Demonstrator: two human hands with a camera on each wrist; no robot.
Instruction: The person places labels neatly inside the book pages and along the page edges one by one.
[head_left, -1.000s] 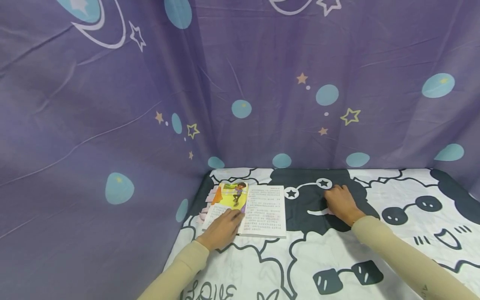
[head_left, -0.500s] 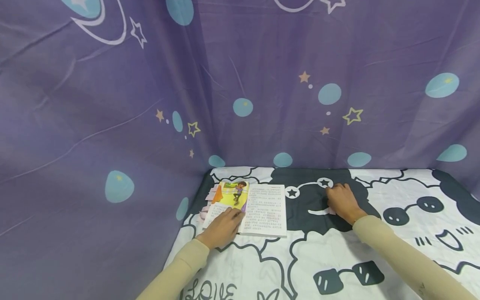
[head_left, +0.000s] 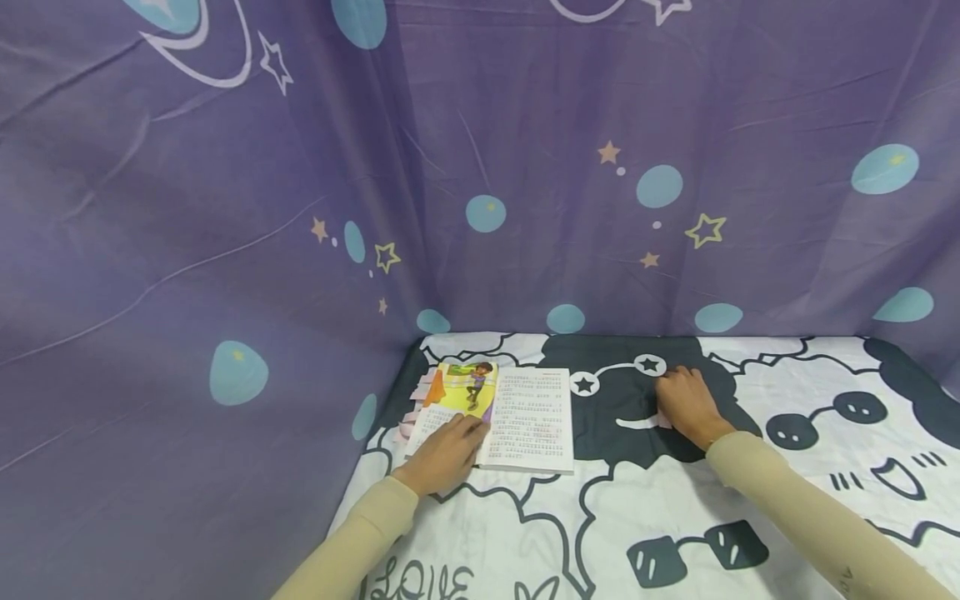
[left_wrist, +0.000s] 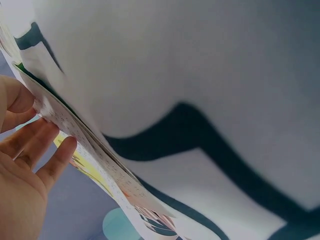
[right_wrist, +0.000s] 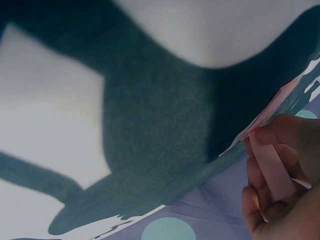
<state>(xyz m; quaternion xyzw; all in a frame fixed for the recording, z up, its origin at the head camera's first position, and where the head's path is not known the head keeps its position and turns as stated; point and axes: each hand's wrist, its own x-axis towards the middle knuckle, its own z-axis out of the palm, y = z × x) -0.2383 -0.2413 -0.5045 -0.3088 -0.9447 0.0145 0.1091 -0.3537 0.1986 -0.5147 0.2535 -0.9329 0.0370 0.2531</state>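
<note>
An open book (head_left: 528, 421) lies at the left of the bed-like surface, its left page carrying a yellow picture of a child. My left hand (head_left: 447, 456) rests across the lower left page near the spine, its fingertips touching the paper in the left wrist view, where the book (left_wrist: 95, 145) is seen edge-on. Over the dark patch to the right of the book, my right hand (head_left: 686, 407) pinches a pale pink paper strip (right_wrist: 272, 167) between thumb and fingers. Part of the strip is covered by the fingers. Another pinkish patch (right_wrist: 275, 105) shows beyond the thumb.
Pink paper strips (head_left: 413, 408) stick out past the book's left edge. The patterned white and black cloth (head_left: 525, 533) spreads under everything. Purple curtains (head_left: 525, 167) stand behind it and at the left (head_left: 150, 417).
My right hand has shifted very slightly to the right and keeps its pinch. The left hand and the book stay in place. The head view has tipped a little.
</note>
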